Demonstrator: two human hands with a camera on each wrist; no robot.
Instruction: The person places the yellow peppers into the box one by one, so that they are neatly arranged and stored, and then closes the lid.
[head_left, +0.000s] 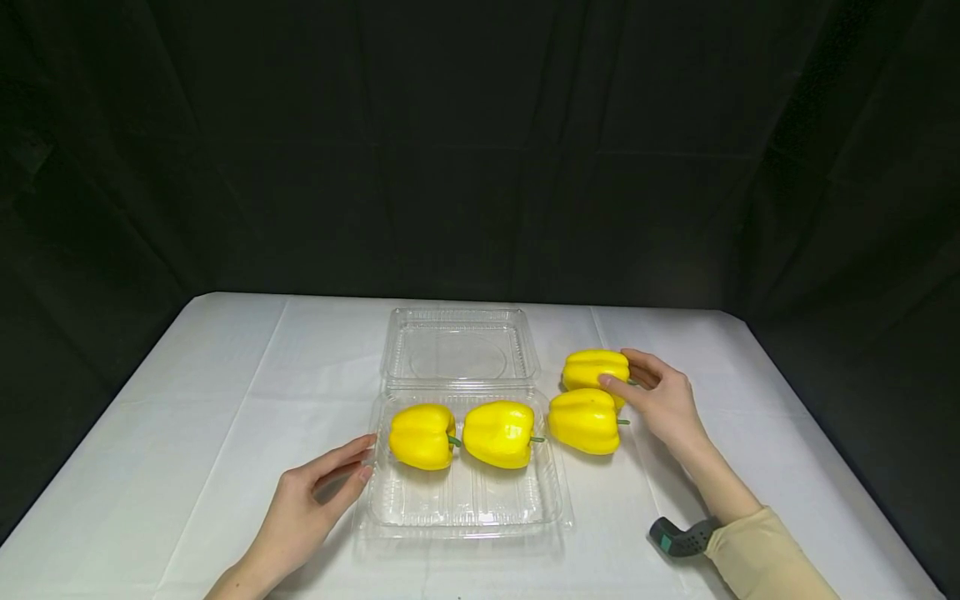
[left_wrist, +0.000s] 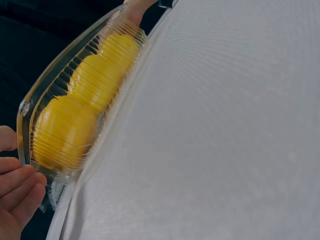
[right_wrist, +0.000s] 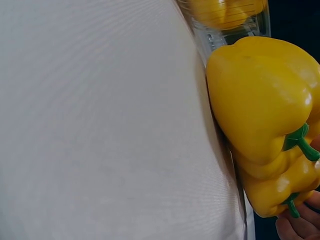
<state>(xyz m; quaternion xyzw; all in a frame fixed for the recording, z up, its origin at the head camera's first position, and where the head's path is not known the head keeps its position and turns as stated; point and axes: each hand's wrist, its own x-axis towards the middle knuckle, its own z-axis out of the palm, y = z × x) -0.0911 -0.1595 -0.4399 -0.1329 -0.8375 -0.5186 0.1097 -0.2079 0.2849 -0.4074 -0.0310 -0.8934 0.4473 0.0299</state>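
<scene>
Black drapes point(head_left: 480, 150), white table point(head_left: 172, 433), yellow peppers point(head_left: 422, 435)

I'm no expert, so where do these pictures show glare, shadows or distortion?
Head view: bright glare on the yellow bell peppers, soft shadows on the white tablecloth, near-black backdrop; left wrist view: the clear plastic clamshell breaks the peppers into stripes through its ribbed side; right wrist view: small white glints on the nearest loose pepper.

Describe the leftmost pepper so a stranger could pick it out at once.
On the white table, find the open clear plastic box. In its near half, the leftmost yellow pepper lies on the side nearest the left hand. Its green stem points at the box's other pepper, whose stem points away from it.
</scene>
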